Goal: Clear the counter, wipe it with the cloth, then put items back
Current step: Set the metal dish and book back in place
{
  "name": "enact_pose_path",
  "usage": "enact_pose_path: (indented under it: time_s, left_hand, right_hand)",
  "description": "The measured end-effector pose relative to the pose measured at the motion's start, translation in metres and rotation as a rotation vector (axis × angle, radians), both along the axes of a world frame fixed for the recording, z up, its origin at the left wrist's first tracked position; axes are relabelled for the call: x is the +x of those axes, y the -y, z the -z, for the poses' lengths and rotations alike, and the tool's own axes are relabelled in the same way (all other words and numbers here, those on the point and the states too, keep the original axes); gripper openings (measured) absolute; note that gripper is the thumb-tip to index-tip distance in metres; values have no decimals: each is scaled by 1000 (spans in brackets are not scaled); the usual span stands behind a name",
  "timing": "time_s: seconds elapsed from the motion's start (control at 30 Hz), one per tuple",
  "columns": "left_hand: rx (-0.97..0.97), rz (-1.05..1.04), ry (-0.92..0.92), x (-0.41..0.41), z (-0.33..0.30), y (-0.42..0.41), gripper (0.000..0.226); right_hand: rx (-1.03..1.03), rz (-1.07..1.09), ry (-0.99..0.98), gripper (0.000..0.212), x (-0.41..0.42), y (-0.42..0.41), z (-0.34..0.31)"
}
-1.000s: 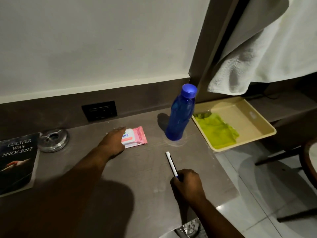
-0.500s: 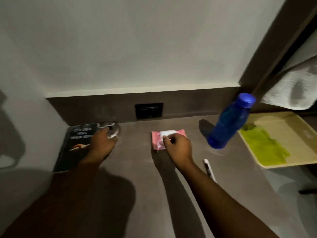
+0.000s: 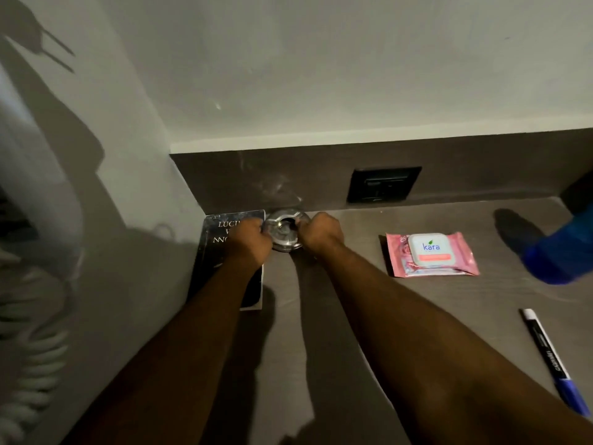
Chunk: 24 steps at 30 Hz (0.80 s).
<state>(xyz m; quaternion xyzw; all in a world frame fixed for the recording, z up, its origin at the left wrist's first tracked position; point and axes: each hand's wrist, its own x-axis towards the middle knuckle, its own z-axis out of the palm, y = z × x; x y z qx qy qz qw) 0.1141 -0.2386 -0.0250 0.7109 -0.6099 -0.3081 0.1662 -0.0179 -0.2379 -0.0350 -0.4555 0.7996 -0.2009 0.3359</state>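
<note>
Round metal ashtray [image 3: 284, 231] at counter [image 3: 417, 316] back, beside book [image 3: 224, 229].

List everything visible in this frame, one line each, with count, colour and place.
ashtray: one, shiny metal, back of the counter by the wall, gripped from both sides
book: one, black cover with pale lettering, flat in the back left corner, partly under the left arm
wipes pack: one, pink with a white lid, flat on the counter right of the ashtray
bottle: one, blue, right edge of frame, cut off
pen: one, white and black with a blue end, lying at the right
socket: one, black, in the dark back panel
counter: one, grey-brown
coiled cord: one, pale, far left
left hand: one, holds the ashtray's left rim
right hand: one, holds its right rim
</note>
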Motion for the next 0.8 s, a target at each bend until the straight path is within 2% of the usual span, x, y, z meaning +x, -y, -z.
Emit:
enact_pose_path:
  time_s: [0.07,0.17,0.33,0.43,0.53,0.73,0.8]
  left_hand:
    - [-4,2,53,-8,4,9,21]
    - [37,-37,30,-17,3,13,14]
    - [75,-138,-194,-25,2,-22,23]
    - [74,-211,-336,-34,2,-54,28]
    - [70,-241,-381,-44,-2,-74,34]
    - [43,-228,-335,-39,2,-84,31]
    - [-35,-198,-237,-28,0,-84,23]
  right_hand:
    - [-11,16,36,34,-2,3,10]
    - [-29,21,101,40,-8,1,14]
    - [-60,79,185,29,-24,-37,10]
    - [-70,95,176,33,-31,-71,7]
    - [-74,60,131,36,-35,-94,7]
    - [-45,-28,-27,41,-30,-99,6]
    - [-89,23,-92,41,-24,-102,0]
